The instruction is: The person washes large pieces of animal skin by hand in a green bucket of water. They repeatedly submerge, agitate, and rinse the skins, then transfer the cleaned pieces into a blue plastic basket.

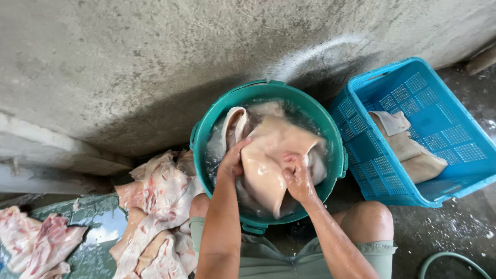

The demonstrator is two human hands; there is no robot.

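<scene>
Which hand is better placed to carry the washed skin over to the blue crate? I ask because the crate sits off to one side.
Probably the right hand. It already grips the pale pork skin in the green tub, and the blue crate stands on its side. The left hand holds the far edge, nearer the raw pile.

Teal tub [206, 124]; pale pink skin [268, 155]; blue latticed crate [372, 160]

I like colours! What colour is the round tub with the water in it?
The tub is teal green, seen in the head view.

Blue crate [385, 170] holding pale slabs [413, 155]; pink raw slabs [157, 206] piled left; green hose [449, 258].
</scene>
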